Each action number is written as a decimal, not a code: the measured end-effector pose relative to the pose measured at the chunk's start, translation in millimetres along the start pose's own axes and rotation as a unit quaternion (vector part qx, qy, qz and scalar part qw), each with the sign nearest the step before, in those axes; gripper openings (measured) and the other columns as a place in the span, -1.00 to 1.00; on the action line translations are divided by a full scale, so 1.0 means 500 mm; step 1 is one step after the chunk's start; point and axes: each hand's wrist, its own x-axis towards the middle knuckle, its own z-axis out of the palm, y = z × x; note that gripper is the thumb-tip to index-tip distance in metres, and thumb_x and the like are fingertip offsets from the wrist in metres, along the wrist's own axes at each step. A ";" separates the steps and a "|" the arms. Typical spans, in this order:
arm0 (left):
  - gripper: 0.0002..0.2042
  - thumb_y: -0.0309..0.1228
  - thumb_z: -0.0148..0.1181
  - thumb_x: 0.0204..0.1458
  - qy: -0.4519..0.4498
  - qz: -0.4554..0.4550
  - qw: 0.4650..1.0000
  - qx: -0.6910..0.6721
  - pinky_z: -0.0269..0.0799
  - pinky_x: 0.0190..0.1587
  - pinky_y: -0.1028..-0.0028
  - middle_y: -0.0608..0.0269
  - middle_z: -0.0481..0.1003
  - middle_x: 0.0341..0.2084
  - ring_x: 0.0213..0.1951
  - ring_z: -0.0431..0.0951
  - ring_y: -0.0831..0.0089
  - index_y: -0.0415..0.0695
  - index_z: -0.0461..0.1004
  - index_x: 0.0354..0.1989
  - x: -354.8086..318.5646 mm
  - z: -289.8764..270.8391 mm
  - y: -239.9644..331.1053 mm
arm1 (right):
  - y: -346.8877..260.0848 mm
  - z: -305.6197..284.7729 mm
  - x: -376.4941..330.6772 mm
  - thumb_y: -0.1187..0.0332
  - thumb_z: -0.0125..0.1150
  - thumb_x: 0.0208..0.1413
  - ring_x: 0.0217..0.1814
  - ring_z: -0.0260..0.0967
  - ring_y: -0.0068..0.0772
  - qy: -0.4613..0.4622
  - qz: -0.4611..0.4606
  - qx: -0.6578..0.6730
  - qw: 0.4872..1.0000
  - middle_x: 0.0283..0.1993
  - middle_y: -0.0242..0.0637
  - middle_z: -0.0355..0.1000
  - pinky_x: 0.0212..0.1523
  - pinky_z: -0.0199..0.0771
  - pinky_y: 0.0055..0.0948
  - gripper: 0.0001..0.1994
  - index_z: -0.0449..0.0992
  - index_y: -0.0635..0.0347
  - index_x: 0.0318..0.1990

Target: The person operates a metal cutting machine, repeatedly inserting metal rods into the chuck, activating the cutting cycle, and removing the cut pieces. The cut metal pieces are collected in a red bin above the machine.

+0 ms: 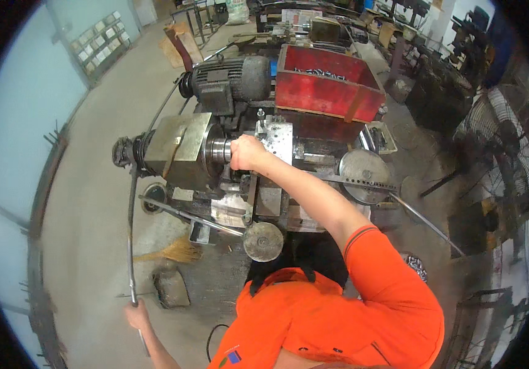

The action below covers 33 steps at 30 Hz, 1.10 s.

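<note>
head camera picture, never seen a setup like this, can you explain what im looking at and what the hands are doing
There is one picture, taken by a wide fisheye camera on a person's head, looking down, so straight edges bend near the rim. No robot here: both bare hands belong to the wearer.

The machine looks like a small lathe. Its round metal spindle faces right, and a dark motor sits behind it.

The left hand grips a long rod at the lower left. The right hand is closed at the spindle's face; whether it holds something is hidden.

Beyond it, a red box holds small metal pieces. A straw broom lies on the floor.
</note>
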 end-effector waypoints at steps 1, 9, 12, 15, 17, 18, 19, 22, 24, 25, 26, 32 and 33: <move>-0.64 -0.14 0.22 -0.16 -0.003 0.007 1.000 0.001 0.40 -0.30 0.21 -0.05 0.51 -0.49 -0.38 0.53 0.07 -0.25 0.49 -0.42 -0.006 0.013 -0.015 | -0.008 -0.008 0.002 0.34 0.14 -0.38 -0.23 0.48 -0.07 -0.005 0.009 0.009 1.000 -0.33 -0.04 0.51 -0.15 0.50 -0.29 -0.74 0.58 0.23 -0.44; -0.75 -0.34 0.22 -0.11 -0.282 0.247 0.920 -0.117 0.42 -0.47 0.35 0.07 0.46 -0.66 -0.60 0.53 0.32 -0.33 0.43 -0.43 0.124 -0.077 0.205 | 0.072 -0.072 -0.045 0.26 0.19 -0.40 -0.27 0.48 -0.05 0.071 0.043 0.021 0.996 -0.41 0.03 0.48 -0.21 0.49 -0.25 -0.72 0.57 0.28 -0.51; -0.77 -0.39 0.16 -0.07 -0.333 0.141 0.876 -0.317 0.45 -0.50 0.38 0.08 0.48 -0.64 -0.59 0.52 0.36 -0.35 0.41 -0.37 0.187 0.007 0.250 | 0.114 -0.213 -0.109 0.21 0.17 -0.42 -0.28 0.49 -0.05 0.042 0.143 -0.009 0.989 -0.41 0.01 0.49 -0.21 0.49 -0.24 -0.70 0.57 0.24 -0.51; -0.80 -0.47 0.10 -0.06 -0.398 0.128 0.840 -0.347 0.50 -0.57 0.40 0.10 0.44 -0.65 -0.62 0.49 0.35 -0.36 0.39 -0.31 0.271 0.091 0.283 | 0.235 -0.283 -0.103 0.25 0.16 -0.40 -0.31 0.48 0.01 0.133 0.198 -0.007 0.971 -0.45 -0.03 0.49 -0.20 0.49 -0.24 -0.77 0.60 0.13 -0.52; -0.80 -0.44 0.10 -0.02 -0.356 0.162 0.832 -0.393 0.50 -0.60 0.39 0.08 0.44 -0.66 -0.65 0.49 0.33 -0.38 0.39 -0.35 0.271 0.116 0.300 | 0.322 -0.309 -0.094 0.26 0.16 -0.39 -0.21 0.45 -0.01 0.244 0.124 0.031 0.961 -0.24 -0.06 0.48 -0.13 0.46 -0.26 -0.66 0.59 0.16 -0.35; -0.80 -0.43 0.10 0.00 -0.331 0.175 0.831 -0.412 0.50 -0.61 0.38 0.07 0.44 -0.67 -0.66 0.49 0.32 -0.39 0.39 -0.38 0.269 0.108 0.301 | 0.334 -0.309 -0.097 0.25 0.17 -0.37 -0.19 0.44 -0.03 0.328 0.044 0.033 0.943 -0.16 -0.08 0.46 -0.11 0.44 -0.26 -0.62 0.58 0.16 -0.29; -0.80 -0.43 0.13 0.00 -0.327 0.171 0.828 -0.422 0.49 -0.64 0.39 0.09 0.44 -0.67 -0.67 0.48 0.33 -0.38 0.39 -0.37 0.261 0.104 0.301 | 0.343 -0.306 -0.103 0.26 0.17 -0.37 -0.19 0.44 -0.05 0.356 0.032 0.030 0.933 -0.13 -0.09 0.44 -0.12 0.44 -0.28 -0.60 0.57 0.17 -0.26; -0.76 -0.37 0.19 -0.02 -0.287 0.190 0.843 -0.413 0.49 -0.61 0.37 0.12 0.42 -0.69 -0.67 0.46 0.35 -0.35 0.40 -0.36 0.240 0.090 0.304 | 0.342 -0.279 -0.154 0.29 0.16 -0.38 -0.22 0.43 -0.14 0.373 0.005 0.086 0.924 -0.11 -0.14 0.43 -0.17 0.44 -0.33 -0.57 0.55 0.19 -0.21; -0.73 -0.32 0.22 -0.03 -0.277 0.170 0.834 -0.446 0.49 -0.59 0.36 0.16 0.41 -0.68 -0.64 0.47 0.37 -0.32 0.41 -0.33 0.233 0.099 0.304 | 0.328 -0.250 -0.240 0.33 0.16 -0.39 -0.28 0.44 -0.21 0.305 0.012 0.199 0.931 -0.15 -0.19 0.44 -0.21 0.44 -0.38 -0.58 0.55 0.19 -0.22; -0.71 -0.30 0.23 -0.04 -0.280 0.167 0.828 -0.457 0.49 -0.57 0.36 0.18 0.40 -0.67 -0.62 0.47 0.38 -0.31 0.41 -0.31 0.234 0.107 0.305 | 0.328 -0.238 -0.292 0.38 0.15 -0.42 -0.33 0.42 -0.33 0.279 -0.001 0.195 0.940 -0.17 -0.22 0.44 -0.26 0.43 -0.45 -0.59 0.55 0.20 -0.24; -0.69 -0.28 0.23 -0.04 -0.302 0.129 0.819 -0.470 0.48 -0.56 0.34 0.17 0.41 -0.65 -0.61 0.47 0.38 -0.32 0.41 -0.28 0.241 0.119 0.298 | 0.325 -0.217 -0.348 0.39 0.15 -0.41 -0.37 0.40 -0.40 0.280 0.025 0.231 0.931 -0.24 -0.23 0.47 -0.28 0.41 -0.48 -0.60 0.56 0.18 -0.25; -0.56 -0.15 0.22 -0.05 -0.402 0.023 0.787 -0.468 0.41 -0.42 0.31 0.20 0.39 -0.61 -0.52 0.42 0.39 -0.26 0.42 -0.12 0.350 0.178 0.204 | 0.417 -0.188 -0.779 0.35 0.08 -0.27 -0.29 0.44 -0.40 0.296 0.346 0.174 0.873 -0.37 -0.20 0.51 -0.23 0.41 -0.44 -0.67 0.55 0.24 -0.26; -0.55 -0.13 0.21 -0.04 -0.399 0.002 0.788 -0.470 0.40 -0.39 0.32 0.21 0.39 -0.60 -0.50 0.41 0.39 -0.24 0.42 -0.10 0.353 0.182 0.182 | 0.439 -0.179 -0.848 0.32 0.09 -0.26 -0.26 0.45 -0.32 0.279 0.404 0.126 0.862 -0.34 -0.14 0.51 -0.20 0.41 -0.41 -0.68 0.56 0.21 -0.28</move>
